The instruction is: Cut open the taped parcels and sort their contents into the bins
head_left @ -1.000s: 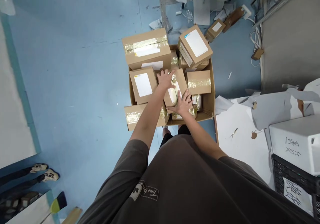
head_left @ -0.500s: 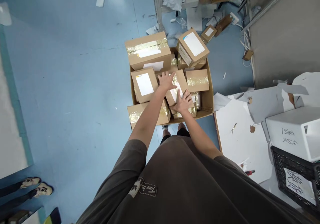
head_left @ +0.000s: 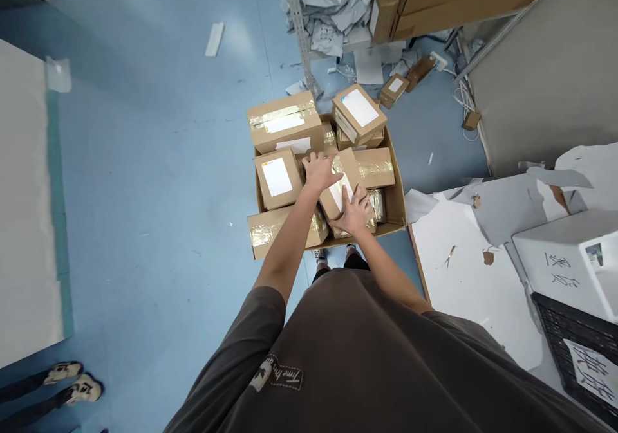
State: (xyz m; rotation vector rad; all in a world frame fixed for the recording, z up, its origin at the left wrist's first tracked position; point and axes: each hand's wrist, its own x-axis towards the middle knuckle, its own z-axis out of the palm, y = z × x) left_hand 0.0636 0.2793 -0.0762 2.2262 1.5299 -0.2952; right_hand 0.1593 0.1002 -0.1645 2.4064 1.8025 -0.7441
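Observation:
A large open carton (head_left: 398,204) holds several taped cardboard boxes. Near its middle lies a tilted box (head_left: 348,163) with a white label and shiny tape. My left hand (head_left: 321,172) grips its left side, with the thumb across the top. Lower down, my right hand (head_left: 354,214) grips the right side, its thumb pointing up over the label. Some fingertips are hidden at the box's edges. A white-labelled box (head_left: 291,174) sits left of my left hand, and a taped box (head_left: 381,166) lies right of the gripped one.
A rack (head_left: 302,40) with grey mail bags stands beyond the carton. At the right are a white work surface (head_left: 458,272) with scissors, a white bin (head_left: 555,246) and a black crate (head_left: 550,320). Another person's shoes (head_left: 83,388) show at the lower left.
The view has shifted, so the carton appears lower and more of the rack shows. Both hands stay on the same box, with little change in their grip.

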